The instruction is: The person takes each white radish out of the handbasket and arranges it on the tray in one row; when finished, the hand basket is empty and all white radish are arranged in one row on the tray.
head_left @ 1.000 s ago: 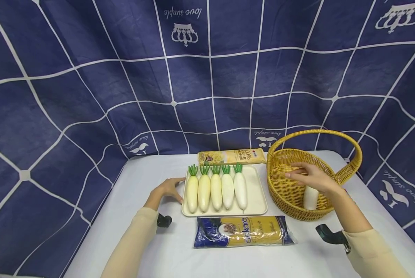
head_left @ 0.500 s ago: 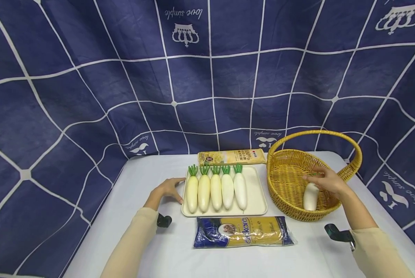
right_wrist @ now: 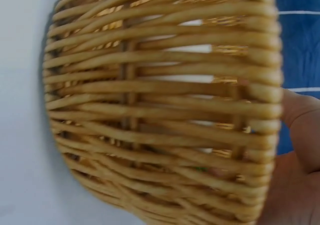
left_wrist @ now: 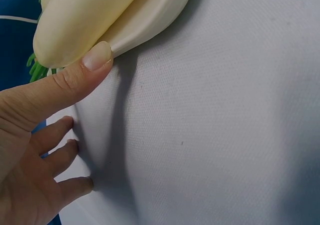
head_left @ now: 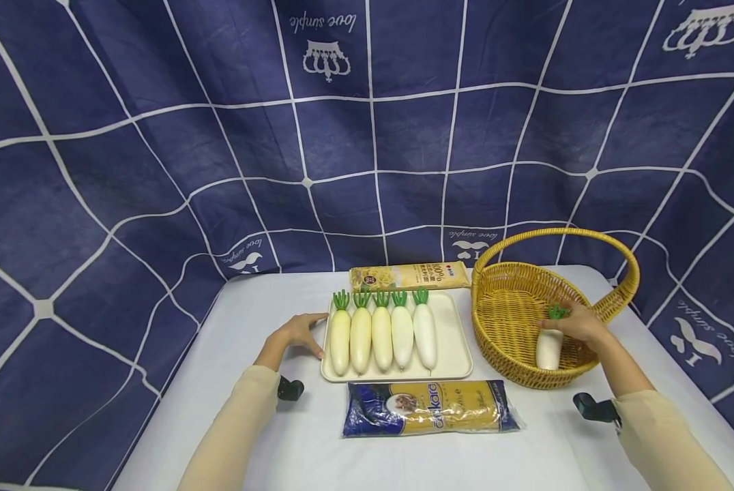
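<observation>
Inside the wicker basket (head_left: 517, 372), a white radish (head_left: 549, 353) with a green leafy top leans near the right side. My right hand (head_left: 578, 323) reaches over the basket's rim and grips this radish near its top, thumb on the near face. The right wrist view shows mostly woven basket wall (right_wrist: 150, 105), which hides the fingers. At the left, my left hand (head_left: 297, 333) lies beside the cream tray (head_left: 455, 341). Its thumb (left_wrist: 90, 67) touches the tray's rim while the other fingers (left_wrist: 55, 135) are spread apart. Several radishes (head_left: 382, 341) lie in a row on the tray.
A blue and yellow pasta packet (head_left: 431, 409) lies in front of the tray. Behind it is a yellow noodle packet (head_left: 410, 275). The basket's tall handle (head_left: 563, 233) arches over its opening. A dark blue curtain (head_left: 342, 136) closes off the back.
My right hand has gone deeper into the basket and come down to the radish's top, which it now grips. The left hand, tray and packets stay where they were.
</observation>
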A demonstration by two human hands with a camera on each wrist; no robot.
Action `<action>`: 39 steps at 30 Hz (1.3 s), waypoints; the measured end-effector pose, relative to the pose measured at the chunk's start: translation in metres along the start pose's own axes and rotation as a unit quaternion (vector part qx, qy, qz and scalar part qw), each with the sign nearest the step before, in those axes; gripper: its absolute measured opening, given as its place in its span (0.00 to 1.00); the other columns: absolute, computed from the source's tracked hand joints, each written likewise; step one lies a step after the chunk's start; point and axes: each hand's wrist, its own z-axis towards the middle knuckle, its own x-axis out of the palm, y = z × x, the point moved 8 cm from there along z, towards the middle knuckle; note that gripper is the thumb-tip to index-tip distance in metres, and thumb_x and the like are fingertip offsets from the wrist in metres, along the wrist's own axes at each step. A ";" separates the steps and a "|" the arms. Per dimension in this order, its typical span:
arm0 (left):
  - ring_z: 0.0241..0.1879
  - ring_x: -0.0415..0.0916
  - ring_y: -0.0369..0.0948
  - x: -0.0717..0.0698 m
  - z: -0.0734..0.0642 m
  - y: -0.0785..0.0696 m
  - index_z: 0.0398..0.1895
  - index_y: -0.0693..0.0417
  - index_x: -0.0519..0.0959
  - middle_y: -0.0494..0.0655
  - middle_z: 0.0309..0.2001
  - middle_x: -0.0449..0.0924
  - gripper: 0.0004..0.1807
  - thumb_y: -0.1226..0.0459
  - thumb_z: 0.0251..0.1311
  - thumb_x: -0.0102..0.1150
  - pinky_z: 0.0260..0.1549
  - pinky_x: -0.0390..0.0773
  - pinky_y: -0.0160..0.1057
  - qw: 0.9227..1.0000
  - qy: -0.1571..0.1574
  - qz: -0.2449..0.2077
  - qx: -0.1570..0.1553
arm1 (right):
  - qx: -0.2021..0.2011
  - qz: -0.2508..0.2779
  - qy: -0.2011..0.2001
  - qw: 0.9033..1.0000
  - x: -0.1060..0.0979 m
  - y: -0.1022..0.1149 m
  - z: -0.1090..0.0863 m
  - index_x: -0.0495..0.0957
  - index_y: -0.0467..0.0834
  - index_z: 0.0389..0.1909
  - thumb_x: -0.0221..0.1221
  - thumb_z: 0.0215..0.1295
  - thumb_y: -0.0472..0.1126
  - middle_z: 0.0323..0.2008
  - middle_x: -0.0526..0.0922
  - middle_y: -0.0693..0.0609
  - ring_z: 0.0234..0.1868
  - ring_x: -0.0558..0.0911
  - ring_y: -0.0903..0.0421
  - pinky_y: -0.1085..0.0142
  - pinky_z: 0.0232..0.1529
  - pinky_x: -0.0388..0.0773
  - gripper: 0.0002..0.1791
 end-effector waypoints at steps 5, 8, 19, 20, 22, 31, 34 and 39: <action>0.64 0.60 0.60 0.001 0.001 0.001 0.68 0.55 0.64 0.65 0.64 0.65 0.57 0.59 0.24 0.81 0.63 0.61 0.60 1.000 0.003 -0.002 -0.004 | -0.010 -0.016 0.016 1.000 0.007 -0.004 0.005 0.40 0.13 0.61 0.60 0.59 0.44 0.55 0.54 0.15 0.55 0.62 0.24 0.36 0.57 0.65 0.50; 0.64 0.60 0.60 0.000 0.003 0.003 0.67 0.53 0.65 0.65 0.64 0.65 0.59 0.56 0.21 0.82 0.63 0.60 0.60 1.000 0.006 -0.013 -0.004 | -0.017 -0.034 0.021 0.999 0.009 -0.004 0.006 0.44 0.11 0.59 0.61 0.58 0.45 0.51 0.60 0.16 0.51 0.67 0.27 0.40 0.53 0.70 0.49; 0.64 0.60 0.60 0.000 0.004 0.004 0.68 0.54 0.64 0.65 0.64 0.65 0.59 0.56 0.22 0.82 0.64 0.60 0.59 1.000 0.004 -0.015 -0.004 | -0.011 -0.055 0.022 0.998 0.011 -0.007 0.008 0.64 0.19 0.40 0.63 0.56 0.45 0.34 0.71 0.33 0.35 0.74 0.44 0.56 0.36 0.77 0.31; 0.64 0.60 0.60 0.000 0.003 0.004 0.68 0.55 0.64 0.65 0.64 0.65 0.59 0.58 0.23 0.82 0.64 0.60 0.59 1.000 0.002 -0.014 -0.005 | -0.009 -0.054 0.023 0.998 0.011 -0.008 0.008 0.64 0.19 0.40 0.63 0.56 0.45 0.34 0.71 0.33 0.35 0.74 0.44 0.55 0.36 0.78 0.31; 0.64 0.61 0.60 0.000 0.003 0.003 0.68 0.54 0.64 0.65 0.64 0.65 0.58 0.58 0.24 0.81 0.64 0.61 0.58 1.000 -0.001 -0.005 -0.004 | -0.003 -0.050 0.024 0.998 0.012 -0.009 0.008 0.64 0.19 0.41 0.63 0.56 0.46 0.34 0.72 0.33 0.34 0.75 0.45 0.56 0.36 0.79 0.32; 0.64 0.61 0.60 0.000 0.001 0.001 0.68 0.55 0.64 0.66 0.63 0.66 0.57 0.60 0.25 0.81 0.63 0.61 0.58 1.000 -0.001 -0.002 0.001 | 0.020 -0.011 0.051 0.998 0.017 -0.016 0.004 0.66 0.22 0.36 0.61 0.58 0.45 0.28 0.74 0.38 0.25 0.79 0.54 0.60 0.30 0.84 0.27; 0.64 0.61 0.61 0.000 0.002 0.001 0.68 0.55 0.64 0.66 0.63 0.66 0.57 0.60 0.25 0.81 0.63 0.61 0.59 1.000 -0.002 0.001 0.004 | 0.027 0.002 0.056 0.998 0.019 -0.018 0.003 0.65 0.23 0.35 0.60 0.58 0.44 0.27 0.75 0.39 0.23 0.80 0.55 0.61 0.28 0.84 0.25; 0.63 0.61 0.60 0.000 0.002 0.001 0.68 0.55 0.64 0.65 0.63 0.66 0.57 0.59 0.25 0.81 0.63 0.62 0.59 1.000 -0.003 0.002 0.007 | 0.036 0.020 0.062 0.997 0.021 -0.021 0.003 0.65 0.23 0.36 0.58 0.59 0.43 0.26 0.75 0.40 0.22 0.81 0.55 0.61 0.27 0.85 0.24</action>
